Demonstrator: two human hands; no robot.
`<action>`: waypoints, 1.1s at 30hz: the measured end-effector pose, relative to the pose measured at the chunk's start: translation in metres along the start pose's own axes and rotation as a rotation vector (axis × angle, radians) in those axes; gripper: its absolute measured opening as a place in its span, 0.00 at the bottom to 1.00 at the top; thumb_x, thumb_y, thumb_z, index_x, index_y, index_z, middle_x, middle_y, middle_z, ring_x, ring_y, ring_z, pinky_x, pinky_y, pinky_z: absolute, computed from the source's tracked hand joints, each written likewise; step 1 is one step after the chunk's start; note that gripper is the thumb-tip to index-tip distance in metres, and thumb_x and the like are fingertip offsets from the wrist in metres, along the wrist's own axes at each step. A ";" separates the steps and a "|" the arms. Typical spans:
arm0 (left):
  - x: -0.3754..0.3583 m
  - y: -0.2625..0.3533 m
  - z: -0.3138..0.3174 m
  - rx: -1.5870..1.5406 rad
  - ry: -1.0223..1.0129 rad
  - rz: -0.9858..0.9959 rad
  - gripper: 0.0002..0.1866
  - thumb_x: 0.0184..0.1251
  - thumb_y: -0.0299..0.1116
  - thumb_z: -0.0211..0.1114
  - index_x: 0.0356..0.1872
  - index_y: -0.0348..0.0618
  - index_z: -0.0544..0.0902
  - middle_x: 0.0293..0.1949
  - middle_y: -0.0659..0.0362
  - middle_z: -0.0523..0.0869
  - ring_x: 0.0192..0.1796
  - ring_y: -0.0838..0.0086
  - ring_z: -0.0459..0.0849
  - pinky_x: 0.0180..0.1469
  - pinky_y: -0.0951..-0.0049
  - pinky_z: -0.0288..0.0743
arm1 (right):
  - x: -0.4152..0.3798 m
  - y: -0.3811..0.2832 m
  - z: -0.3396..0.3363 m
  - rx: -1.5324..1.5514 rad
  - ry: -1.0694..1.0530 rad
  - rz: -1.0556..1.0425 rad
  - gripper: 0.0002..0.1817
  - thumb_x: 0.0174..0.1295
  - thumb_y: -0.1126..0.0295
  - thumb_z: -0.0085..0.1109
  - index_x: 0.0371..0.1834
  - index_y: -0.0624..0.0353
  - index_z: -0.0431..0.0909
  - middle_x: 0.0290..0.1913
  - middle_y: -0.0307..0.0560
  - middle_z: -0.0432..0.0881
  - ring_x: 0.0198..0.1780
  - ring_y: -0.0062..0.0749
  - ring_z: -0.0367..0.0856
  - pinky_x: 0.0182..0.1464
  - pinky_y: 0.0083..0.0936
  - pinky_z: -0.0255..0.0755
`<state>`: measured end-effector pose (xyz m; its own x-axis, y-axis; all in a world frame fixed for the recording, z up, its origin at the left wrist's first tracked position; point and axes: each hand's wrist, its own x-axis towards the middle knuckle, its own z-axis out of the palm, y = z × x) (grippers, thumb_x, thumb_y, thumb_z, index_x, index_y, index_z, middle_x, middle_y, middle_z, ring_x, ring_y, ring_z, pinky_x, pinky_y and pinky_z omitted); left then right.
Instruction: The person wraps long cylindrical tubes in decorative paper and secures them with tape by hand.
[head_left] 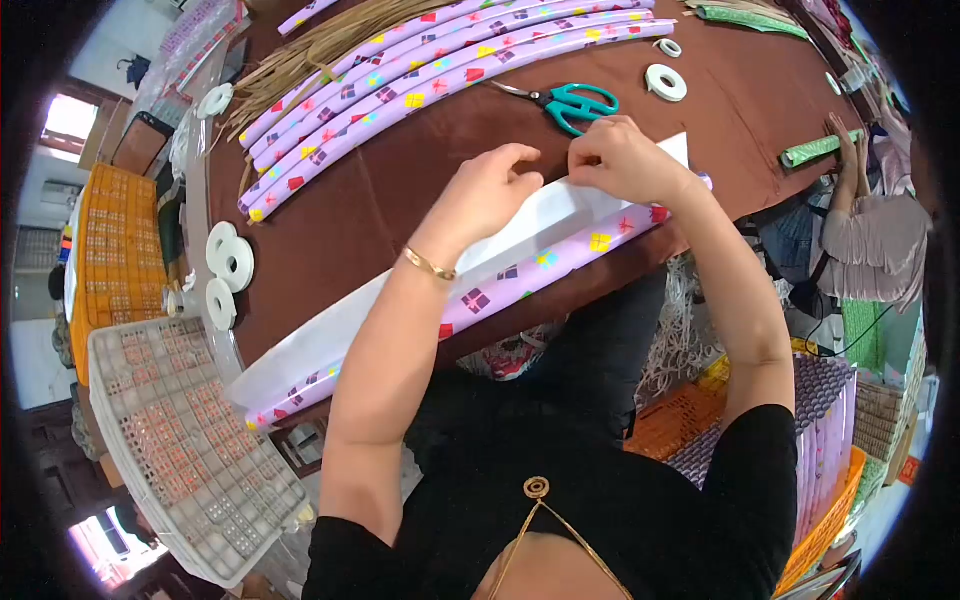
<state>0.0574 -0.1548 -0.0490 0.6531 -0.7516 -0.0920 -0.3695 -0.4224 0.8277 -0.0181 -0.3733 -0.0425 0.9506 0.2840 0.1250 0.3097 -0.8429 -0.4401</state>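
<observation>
A roll of lilac gift-patterned wrapping paper (546, 262) lies slantwise along the table's near edge, its white underside (330, 335) showing as a loose flap. My left hand (492, 190) hovers over the flap's upper edge, thumb and forefinger apart with nothing visible between them. Close beside it, my right hand (628, 160) has its fingers curled together at the same edge. Whatever is in its fingertips, if anything, is hidden. Teal-handled scissors (575, 105) lie just beyond my right hand.
Several finished lilac rolls (400, 95) lie across the back of the brown tabletop (430, 165). White tape rolls (665, 83) sit at the right back, others (230, 262) at the left edge. Plastic crates (190, 440) stand left. At right, another person's hand (848, 150) touches a green roll (815, 150).
</observation>
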 end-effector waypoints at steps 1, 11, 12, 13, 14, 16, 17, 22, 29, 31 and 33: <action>-0.001 -0.004 -0.003 -0.047 0.005 -0.001 0.21 0.70 0.34 0.65 0.60 0.33 0.79 0.44 0.53 0.89 0.43 0.76 0.86 0.47 0.73 0.78 | 0.000 -0.001 0.000 0.002 0.012 0.019 0.08 0.57 0.64 0.64 0.26 0.55 0.83 0.27 0.45 0.84 0.39 0.43 0.82 0.53 0.41 0.69; -0.043 -0.022 -0.049 -0.156 -0.184 -0.190 0.25 0.67 0.28 0.67 0.65 0.36 0.76 0.39 0.57 0.89 0.41 0.79 0.84 0.47 0.75 0.76 | 0.001 -0.001 0.000 -0.004 0.026 0.042 0.06 0.53 0.71 0.64 0.28 0.64 0.83 0.28 0.50 0.83 0.36 0.47 0.80 0.44 0.39 0.74; -0.045 -0.024 -0.049 -0.159 -0.180 -0.188 0.25 0.67 0.28 0.67 0.65 0.36 0.76 0.39 0.57 0.89 0.41 0.79 0.84 0.47 0.75 0.76 | 0.002 -0.005 0.001 0.027 0.032 0.025 0.06 0.53 0.71 0.64 0.28 0.64 0.83 0.28 0.50 0.83 0.36 0.47 0.80 0.45 0.39 0.74; -0.047 -0.026 -0.048 -0.197 -0.174 -0.187 0.27 0.66 0.26 0.67 0.66 0.37 0.75 0.37 0.58 0.89 0.40 0.80 0.83 0.46 0.76 0.76 | 0.003 -0.008 0.001 0.055 0.040 0.008 0.06 0.53 0.72 0.64 0.28 0.63 0.83 0.29 0.50 0.83 0.36 0.47 0.80 0.46 0.39 0.73; -0.047 -0.026 -0.048 -0.234 -0.167 -0.180 0.28 0.64 0.24 0.68 0.67 0.38 0.75 0.35 0.59 0.89 0.38 0.81 0.83 0.44 0.77 0.76 | 0.004 -0.010 0.001 0.045 0.042 0.004 0.06 0.53 0.72 0.64 0.28 0.63 0.83 0.29 0.50 0.83 0.36 0.47 0.80 0.46 0.39 0.73; -0.050 -0.023 -0.050 -0.233 -0.175 -0.188 0.28 0.63 0.23 0.68 0.67 0.38 0.75 0.35 0.60 0.88 0.38 0.81 0.83 0.43 0.78 0.75 | 0.005 -0.011 0.003 0.060 0.012 -0.009 0.05 0.53 0.72 0.64 0.29 0.63 0.83 0.30 0.50 0.83 0.37 0.46 0.81 0.47 0.39 0.73; -0.051 -0.023 -0.051 -0.234 -0.191 -0.209 0.29 0.63 0.22 0.67 0.67 0.38 0.75 0.35 0.60 0.88 0.37 0.82 0.82 0.42 0.79 0.75 | 0.005 -0.011 0.003 0.049 0.015 -0.011 0.05 0.53 0.72 0.64 0.29 0.63 0.83 0.30 0.50 0.83 0.37 0.46 0.81 0.47 0.39 0.73; -0.057 -0.031 -0.056 -0.287 -0.208 -0.193 0.29 0.63 0.23 0.67 0.68 0.38 0.74 0.36 0.59 0.88 0.38 0.83 0.82 0.42 0.79 0.74 | 0.006 -0.011 0.004 0.000 -0.012 0.021 0.06 0.53 0.73 0.64 0.31 0.63 0.83 0.32 0.51 0.84 0.39 0.48 0.81 0.45 0.39 0.73; -0.058 -0.033 -0.065 -0.410 -0.236 -0.163 0.33 0.62 0.24 0.67 0.70 0.38 0.72 0.40 0.53 0.89 0.43 0.76 0.84 0.50 0.75 0.76 | 0.022 0.004 -0.005 -0.246 0.380 0.212 0.12 0.60 0.69 0.65 0.45 0.61 0.84 0.44 0.53 0.84 0.47 0.52 0.83 0.50 0.40 0.76; -0.059 -0.032 -0.067 -0.399 -0.266 -0.159 0.33 0.60 0.24 0.67 0.70 0.38 0.72 0.43 0.50 0.90 0.45 0.72 0.86 0.53 0.71 0.77 | 0.026 0.011 -0.003 -0.357 0.309 0.256 0.15 0.59 0.69 0.66 0.49 0.59 0.83 0.49 0.54 0.83 0.50 0.53 0.83 0.51 0.42 0.76; -0.057 -0.035 -0.068 -0.320 -0.322 -0.158 0.35 0.59 0.23 0.67 0.71 0.40 0.71 0.46 0.47 0.89 0.48 0.70 0.86 0.56 0.70 0.75 | 0.031 0.015 -0.004 -0.392 0.131 0.460 0.17 0.57 0.67 0.68 0.49 0.60 0.83 0.50 0.55 0.83 0.52 0.53 0.82 0.53 0.43 0.75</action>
<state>0.0777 -0.0627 -0.0348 0.4287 -0.8307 -0.3551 -0.0276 -0.4049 0.9139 0.0165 -0.3788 -0.0417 0.9754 -0.1857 0.1192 -0.1717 -0.9780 -0.1187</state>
